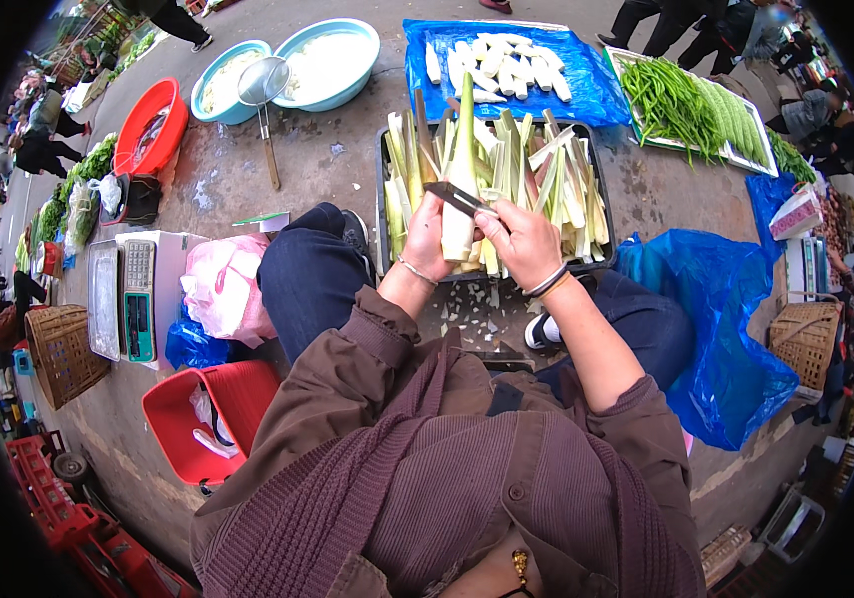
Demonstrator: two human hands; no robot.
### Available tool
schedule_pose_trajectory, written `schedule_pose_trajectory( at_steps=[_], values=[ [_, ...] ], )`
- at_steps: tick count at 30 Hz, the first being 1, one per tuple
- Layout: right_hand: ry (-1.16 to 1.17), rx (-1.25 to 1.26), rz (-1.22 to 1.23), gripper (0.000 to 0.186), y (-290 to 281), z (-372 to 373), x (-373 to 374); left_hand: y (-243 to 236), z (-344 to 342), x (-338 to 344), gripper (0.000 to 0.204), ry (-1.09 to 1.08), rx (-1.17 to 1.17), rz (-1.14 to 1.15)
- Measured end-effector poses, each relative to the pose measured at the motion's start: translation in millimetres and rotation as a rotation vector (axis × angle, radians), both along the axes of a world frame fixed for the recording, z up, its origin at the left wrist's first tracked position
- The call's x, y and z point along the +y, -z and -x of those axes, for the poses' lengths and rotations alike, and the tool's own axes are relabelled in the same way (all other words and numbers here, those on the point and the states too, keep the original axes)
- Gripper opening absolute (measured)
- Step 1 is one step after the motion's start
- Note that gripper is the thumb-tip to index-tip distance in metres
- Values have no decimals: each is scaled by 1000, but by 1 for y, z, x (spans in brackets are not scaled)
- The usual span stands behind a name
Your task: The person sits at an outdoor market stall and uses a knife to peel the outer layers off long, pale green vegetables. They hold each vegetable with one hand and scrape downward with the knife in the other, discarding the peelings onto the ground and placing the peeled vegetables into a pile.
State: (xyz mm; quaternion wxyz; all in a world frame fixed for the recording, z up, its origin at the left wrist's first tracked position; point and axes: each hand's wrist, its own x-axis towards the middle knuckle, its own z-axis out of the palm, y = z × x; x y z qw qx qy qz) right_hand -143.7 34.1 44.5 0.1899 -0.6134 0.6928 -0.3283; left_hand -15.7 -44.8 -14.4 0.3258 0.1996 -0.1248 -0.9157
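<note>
My left hand (427, 239) is closed around the lower part of a pale green water bamboo shoot (463, 149), its tip pointing away from me. My right hand (527, 242) grips a dark-bladed knife (453, 197), which lies across the shoot near its pale base. Both hands are above the near part of a black tray (382, 204) filled with cut green stalks and leaf sheaths (574, 189). Beyond the tray, peeled white shoots (507, 68) lie on a blue plastic sheet (586, 92). Small pale scraps (472, 307) litter the ground between my feet.
Two light-blue basins (367, 70), a strainer (263, 82) and a red basin (176, 118) stand far left. Closer left are a scale (138, 299), a pink bag (226, 284) and a red basket (173, 419). Green peppers (661, 100) and blue plastic (721, 329) are right.
</note>
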Motion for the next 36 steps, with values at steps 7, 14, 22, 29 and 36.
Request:
schedule_pose_trajectory(
  at_steps=[7, 14, 22, 29, 36],
  values=[
    [-18, -21, 31, 26, -7, -4, 2, -3, 2, 0, 44, 40, 77, -36],
    [-55, 134, -6, 34, 0, -9, 4, 3, 0, -1, 45, 76, 99, -33],
    [-56, -580, -4, 33, 20, 5, 1, -3, 3, -1, 39, -30, 47, 31],
    [-21, -38, -6, 32, 5, 5, 1, -7, 1, 2, 41, -13, 13, 2],
    [-35, 40, 16, 35, -10, -4, 4, -1, 0, -2, 45, 59, 102, 49]
  ],
)
